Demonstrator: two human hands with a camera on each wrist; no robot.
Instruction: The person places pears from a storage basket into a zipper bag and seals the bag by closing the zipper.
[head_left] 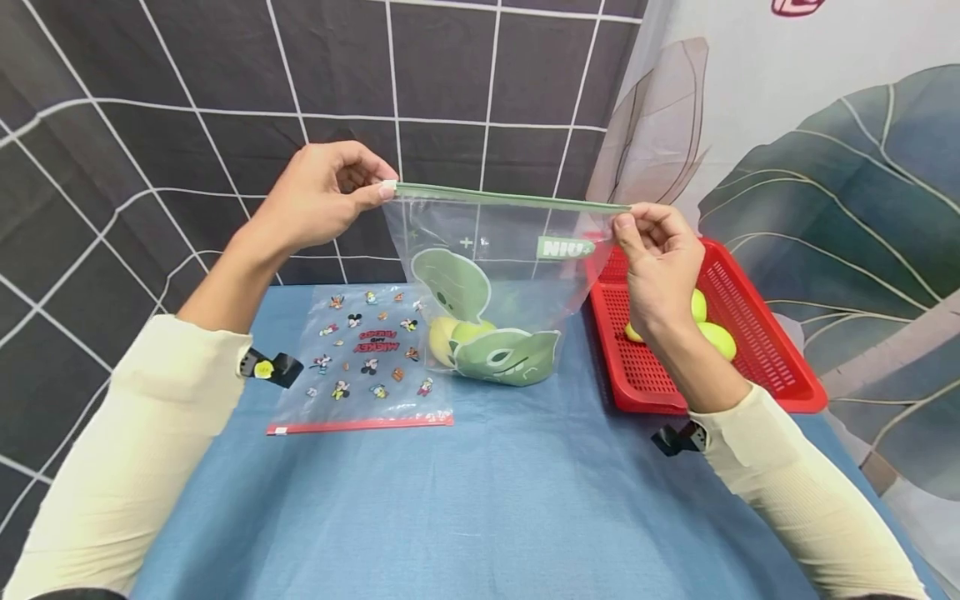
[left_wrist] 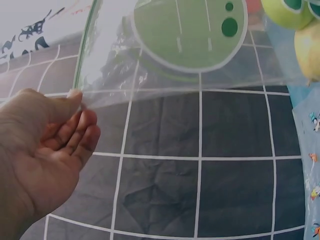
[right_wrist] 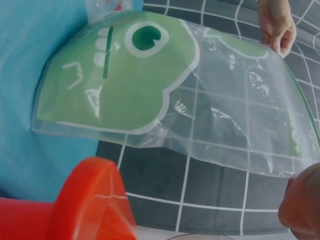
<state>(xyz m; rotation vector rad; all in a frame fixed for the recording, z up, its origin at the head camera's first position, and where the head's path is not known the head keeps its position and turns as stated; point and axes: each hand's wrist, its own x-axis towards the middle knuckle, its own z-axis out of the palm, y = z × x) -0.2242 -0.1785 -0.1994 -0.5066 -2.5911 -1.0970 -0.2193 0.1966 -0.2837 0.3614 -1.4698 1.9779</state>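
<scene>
A clear zip bag [head_left: 517,283] with a green zip strip and a green cartoon print hangs upright between both hands. Inside its bottom lie a yellowish fruit [head_left: 441,337] and a green fruit [head_left: 471,332]. My left hand [head_left: 322,192] pinches the zip's left end, where a white slider shows. With thumb and fingers, my right hand [head_left: 660,258] pinches the zip's right end. The left wrist view shows the left hand [left_wrist: 55,145] at the bag's top corner. In the right wrist view only part of the right hand [right_wrist: 302,202] appears, at the opposite corner.
Flat on the blue cloth [head_left: 450,500] lies a second clear bag [head_left: 360,358] with small cartoon figures and a red zip. A red basket [head_left: 787,375] stands at the right, holding several green-yellow fruits [head_left: 717,340]. Behind hangs a dark cloth with white grid lines [head_left: 442,67].
</scene>
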